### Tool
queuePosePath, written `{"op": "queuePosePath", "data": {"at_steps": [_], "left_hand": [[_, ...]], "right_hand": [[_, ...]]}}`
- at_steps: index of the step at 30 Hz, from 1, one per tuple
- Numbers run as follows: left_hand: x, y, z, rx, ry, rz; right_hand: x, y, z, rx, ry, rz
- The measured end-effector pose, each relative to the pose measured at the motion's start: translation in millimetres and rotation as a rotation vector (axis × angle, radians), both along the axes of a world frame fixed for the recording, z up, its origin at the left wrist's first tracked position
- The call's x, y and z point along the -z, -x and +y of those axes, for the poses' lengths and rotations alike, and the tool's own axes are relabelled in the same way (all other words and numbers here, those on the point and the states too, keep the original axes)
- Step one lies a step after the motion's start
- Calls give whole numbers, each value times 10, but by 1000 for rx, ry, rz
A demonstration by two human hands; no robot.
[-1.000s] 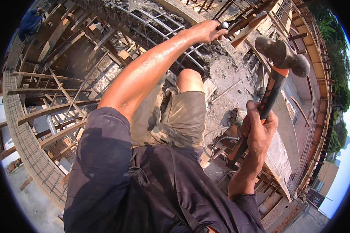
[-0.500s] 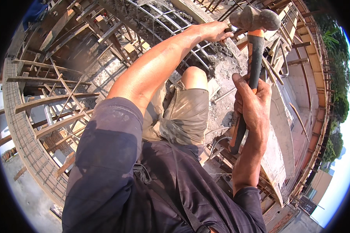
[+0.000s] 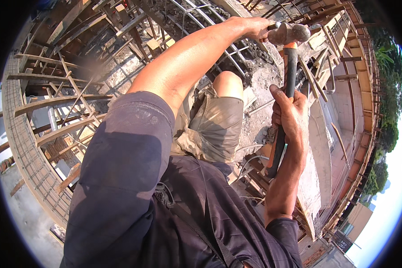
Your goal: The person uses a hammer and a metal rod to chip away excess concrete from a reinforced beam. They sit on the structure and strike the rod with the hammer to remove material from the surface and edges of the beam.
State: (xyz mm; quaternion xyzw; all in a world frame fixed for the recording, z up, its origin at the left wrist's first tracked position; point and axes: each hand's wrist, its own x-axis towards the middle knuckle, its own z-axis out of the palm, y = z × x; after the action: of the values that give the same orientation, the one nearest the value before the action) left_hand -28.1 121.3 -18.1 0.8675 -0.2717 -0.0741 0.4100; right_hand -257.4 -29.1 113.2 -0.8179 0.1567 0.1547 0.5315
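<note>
My right hand is wrapped around the handle of a hammer, a sledge type with a dark grip and orange stripes. Its blunt, dusty steel head lies beside my left hand, at the far side of the scene. The fingers of that hand are closed around a metal rod, whose end shows next to the hammer head. The rod's lower part is hidden, so I cannot tell whether it is a chisel. Broken concrete lies below my left hand.
A rebar cage runs beside the rough concrete at the top. Timber props and planks crowd the left over a drop. Loose boards stand at the right, near a curved formwork edge. My bent knee is in the middle.
The hammer head has come down and slightly left, closer to the rod. My left hand appears a little farther up and right; both hands keep their hold.
</note>
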Motion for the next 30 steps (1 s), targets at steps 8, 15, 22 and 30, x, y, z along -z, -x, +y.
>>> {"op": "queuePosePath", "data": {"at_steps": [8, 15, 22, 30], "left_hand": [[-62, -8, -136, -23, -50, 95], [44, -83, -223, 13, -44, 61], [140, -90, -31, -39, -76, 35], [65, -54, 38, -22, -77, 45]], "right_hand": [[-1085, -25, 36, -14, -398, -771], [181, -237, -139, 2, 20, -4], [-669, 136, 71, 43, -92, -371], [-418, -278, 133, 70, -297, -703]]}}
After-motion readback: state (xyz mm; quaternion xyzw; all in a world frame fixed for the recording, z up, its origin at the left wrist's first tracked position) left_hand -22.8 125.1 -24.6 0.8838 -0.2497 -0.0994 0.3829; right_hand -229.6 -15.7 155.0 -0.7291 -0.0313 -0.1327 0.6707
